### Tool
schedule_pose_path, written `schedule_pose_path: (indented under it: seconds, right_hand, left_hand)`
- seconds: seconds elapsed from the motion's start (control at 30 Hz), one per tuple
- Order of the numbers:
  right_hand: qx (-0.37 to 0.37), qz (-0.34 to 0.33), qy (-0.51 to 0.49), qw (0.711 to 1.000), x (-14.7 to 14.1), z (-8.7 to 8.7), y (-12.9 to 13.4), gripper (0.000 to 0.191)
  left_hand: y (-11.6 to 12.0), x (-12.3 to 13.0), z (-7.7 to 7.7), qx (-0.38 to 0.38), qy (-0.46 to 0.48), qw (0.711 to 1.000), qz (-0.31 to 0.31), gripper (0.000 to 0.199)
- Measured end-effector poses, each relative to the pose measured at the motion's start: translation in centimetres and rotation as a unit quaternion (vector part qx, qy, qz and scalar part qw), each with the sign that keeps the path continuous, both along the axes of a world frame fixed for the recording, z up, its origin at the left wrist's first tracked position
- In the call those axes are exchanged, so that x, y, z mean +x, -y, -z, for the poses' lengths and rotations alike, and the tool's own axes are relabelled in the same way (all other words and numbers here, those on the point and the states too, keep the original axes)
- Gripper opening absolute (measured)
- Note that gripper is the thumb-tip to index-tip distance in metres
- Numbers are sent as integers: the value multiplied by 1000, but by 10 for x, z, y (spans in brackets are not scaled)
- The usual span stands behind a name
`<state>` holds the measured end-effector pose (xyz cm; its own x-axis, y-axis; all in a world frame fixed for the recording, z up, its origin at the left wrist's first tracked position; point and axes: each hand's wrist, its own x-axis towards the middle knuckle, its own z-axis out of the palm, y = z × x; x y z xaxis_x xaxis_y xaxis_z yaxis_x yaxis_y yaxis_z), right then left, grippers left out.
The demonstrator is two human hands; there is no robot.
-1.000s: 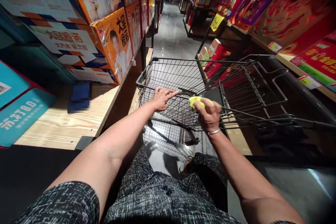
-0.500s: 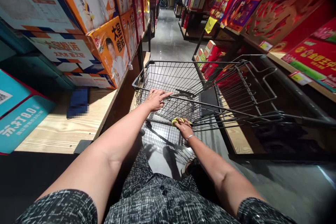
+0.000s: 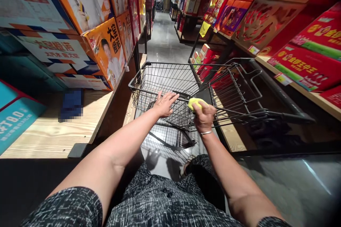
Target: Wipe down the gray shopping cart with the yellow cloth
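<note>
Since half a second earlier, the person's right hand (image 3: 205,115) had risen from low on the cart's near side to its near top rail, bringing a yellow cloth (image 3: 195,103) up with it, while the left hand had shifted slightly along the rail. That right hand was closed around the bunched cloth, thumb and fingers pinching it at the rail; whether the cloth pressed on the metal could not be told. A silver bracelet (image 3: 205,133) circled the wrist.

Just beside it, the left hand (image 3: 163,105) lay over the same rail, palm down, fingers stretched and spread apart, with nothing gathered in them.

Beneath both hands, the black wire shopping cart (image 3: 181,115) stood crosswise in front of the person, its handle (image 3: 279,90) off to the right. To the left, a pale wooden shelf (image 3: 53,138) bore orange boxes (image 3: 106,53), a turquoise box (image 3: 21,124) and a dark blue item (image 3: 70,103), partly blurred. Red boxes (image 3: 301,65) filled the shelf on the right. Beyond the cart, a shiny grey floor (image 3: 162,32) ran down the aisle.
</note>
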<state>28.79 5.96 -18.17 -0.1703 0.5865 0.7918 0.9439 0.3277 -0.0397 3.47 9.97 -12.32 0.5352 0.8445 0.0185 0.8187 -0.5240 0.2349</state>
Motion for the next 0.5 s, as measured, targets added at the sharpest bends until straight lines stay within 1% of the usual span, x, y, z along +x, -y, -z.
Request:
schedule_pose_path:
  seconds: [0.1,0.13,0.17,0.2,0.23,0.27,0.33,0.43,0.5]
  right_hand:
    - [-37,-33,45,998,-60,8,-16,40]
    - [-55,-37,58,996,-73,7,-20,41]
    - [-77,-41,71,994,-80,5,-23,41]
    - [-101,-46,84,990,-80,2,-24,41]
    - [-123,-52,97,986,-73,-2,-24,40]
    - [-140,-57,107,983,-60,-6,-23,40]
    - [-151,-48,108,981,-20,-14,-14,38]
    - [-108,2,72,992,45,-20,3,39]
    - [-72,27,47,996,71,-15,12,41]
  left_hand:
    - [0,2,1,2,-1,1000,-8,89]
    - [-1,-1,0,1,-3,1000,-10,90]
    - [-3,-3,-1,0,-6,1000,-11,90]
    - [-5,-7,-2,-1,-9,1000,-14,90]
    - [-6,-10,-3,-2,-12,1000,-16,91]
    - [-8,-12,-5,-4,-15,1000,-18,91]
    - [-11,-16,-6,-12,-21,1000,-20,92]
    - [-15,-19,-6,-18,-16,999,-21,92]
    - [-16,-19,-5,-17,-10,1000,-24,91]
